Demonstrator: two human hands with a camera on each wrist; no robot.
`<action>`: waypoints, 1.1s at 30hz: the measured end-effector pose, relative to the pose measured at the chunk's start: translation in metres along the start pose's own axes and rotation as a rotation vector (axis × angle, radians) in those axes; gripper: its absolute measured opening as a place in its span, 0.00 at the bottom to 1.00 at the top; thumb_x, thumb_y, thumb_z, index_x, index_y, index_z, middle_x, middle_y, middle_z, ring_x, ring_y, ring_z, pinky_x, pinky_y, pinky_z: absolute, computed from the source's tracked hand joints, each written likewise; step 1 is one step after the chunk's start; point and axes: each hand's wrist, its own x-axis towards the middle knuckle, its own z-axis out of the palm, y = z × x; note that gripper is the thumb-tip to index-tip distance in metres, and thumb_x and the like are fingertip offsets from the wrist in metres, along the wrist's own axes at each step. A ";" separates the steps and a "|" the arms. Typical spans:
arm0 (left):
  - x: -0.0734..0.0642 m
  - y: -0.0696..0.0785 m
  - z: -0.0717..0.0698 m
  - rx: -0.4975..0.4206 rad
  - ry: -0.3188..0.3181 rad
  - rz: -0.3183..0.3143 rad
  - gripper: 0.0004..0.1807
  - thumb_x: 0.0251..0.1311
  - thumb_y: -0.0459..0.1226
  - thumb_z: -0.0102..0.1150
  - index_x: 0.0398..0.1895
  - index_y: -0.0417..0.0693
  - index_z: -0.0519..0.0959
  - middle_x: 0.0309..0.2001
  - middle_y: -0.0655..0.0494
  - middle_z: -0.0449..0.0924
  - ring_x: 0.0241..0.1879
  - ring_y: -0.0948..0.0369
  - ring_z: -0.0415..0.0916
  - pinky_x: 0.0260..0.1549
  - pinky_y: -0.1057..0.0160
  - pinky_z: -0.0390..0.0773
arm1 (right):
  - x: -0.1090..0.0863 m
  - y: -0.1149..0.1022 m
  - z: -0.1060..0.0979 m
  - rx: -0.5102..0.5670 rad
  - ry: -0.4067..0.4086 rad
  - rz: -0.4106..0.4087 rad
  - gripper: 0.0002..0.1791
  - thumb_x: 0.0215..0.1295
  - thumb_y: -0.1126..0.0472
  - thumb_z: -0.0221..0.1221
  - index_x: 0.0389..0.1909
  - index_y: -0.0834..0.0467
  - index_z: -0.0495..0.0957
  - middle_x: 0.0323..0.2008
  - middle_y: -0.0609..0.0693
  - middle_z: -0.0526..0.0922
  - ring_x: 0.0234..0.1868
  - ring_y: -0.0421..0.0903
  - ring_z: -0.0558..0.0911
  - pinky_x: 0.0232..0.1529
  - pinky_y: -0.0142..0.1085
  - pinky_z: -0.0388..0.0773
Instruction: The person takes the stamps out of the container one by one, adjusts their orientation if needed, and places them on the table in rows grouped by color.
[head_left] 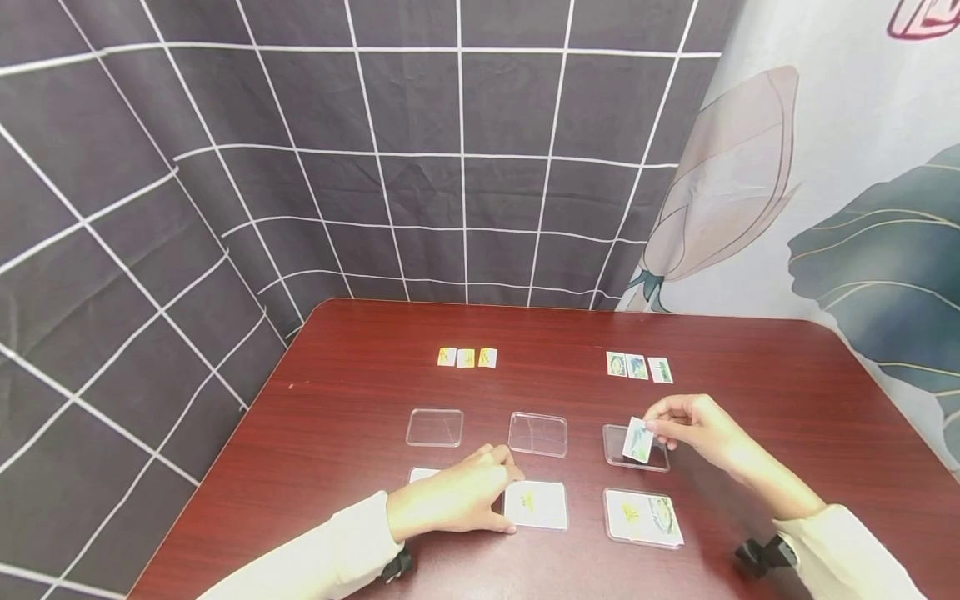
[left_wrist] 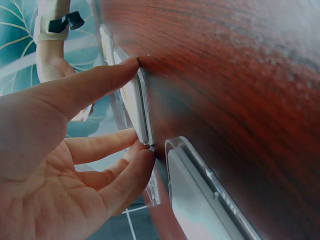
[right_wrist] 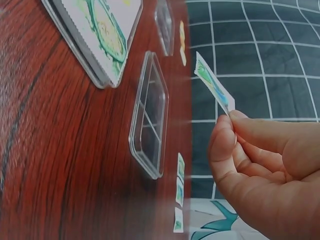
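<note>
My right hand (head_left: pixel 697 427) pinches a green-and-blue postage stamp (head_left: pixel 637 440) between thumb and fingertips, above a clear plastic lid (head_left: pixel 612 454). In the right wrist view the stamp (right_wrist: pixel 214 82) has a serrated edge and is raised off the table. My left hand (head_left: pixel 468 492) holds the left side of the middle clear case (head_left: pixel 547 510), thumb at the near corner and fingers at the far one. That case has a white insert with a yellow stamp (head_left: pixel 527 502). To its right lies another case (head_left: pixel 637 533) with a yellow and a green stamp.
Three yellow stamps (head_left: pixel 466 358) and three greenish stamps (head_left: pixel 637 367) lie in rows at the back of the red-brown table (head_left: pixel 360 350). Two more clear lids (head_left: pixel 435 427) lie mid-table. A third white-filled case (left_wrist: pixel 190 195) is partly hidden by my left hand in the head view.
</note>
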 end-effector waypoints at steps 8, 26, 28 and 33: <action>0.000 -0.003 0.002 -0.011 0.037 0.023 0.26 0.46 0.50 0.78 0.47 0.49 0.83 0.43 0.62 0.74 0.41 0.67 0.67 0.43 0.71 0.69 | -0.001 0.007 -0.010 -0.013 0.029 0.032 0.04 0.63 0.74 0.61 0.37 0.72 0.81 0.25 0.55 0.82 0.22 0.45 0.79 0.25 0.34 0.78; -0.003 -0.004 0.005 -0.072 0.069 0.006 0.27 0.45 0.48 0.79 0.48 0.50 0.81 0.44 0.62 0.73 0.40 0.68 0.66 0.42 0.72 0.68 | -0.004 0.020 -0.035 -0.053 0.088 0.106 0.07 0.66 0.70 0.61 0.39 0.73 0.80 0.25 0.58 0.80 0.24 0.46 0.79 0.27 0.35 0.78; -0.003 -0.005 0.005 -0.077 0.070 0.003 0.27 0.45 0.48 0.79 0.48 0.50 0.81 0.44 0.62 0.73 0.40 0.68 0.66 0.43 0.72 0.68 | -0.004 0.021 -0.037 -0.056 0.096 0.112 0.07 0.66 0.70 0.61 0.39 0.73 0.80 0.24 0.57 0.80 0.24 0.46 0.79 0.26 0.35 0.77; -0.003 -0.005 0.007 -0.084 0.067 -0.012 0.27 0.46 0.48 0.79 0.48 0.50 0.80 0.44 0.62 0.72 0.41 0.68 0.65 0.43 0.72 0.67 | -0.004 0.024 -0.043 -0.071 0.116 0.112 0.07 0.66 0.70 0.61 0.39 0.73 0.79 0.24 0.56 0.80 0.24 0.44 0.79 0.26 0.35 0.76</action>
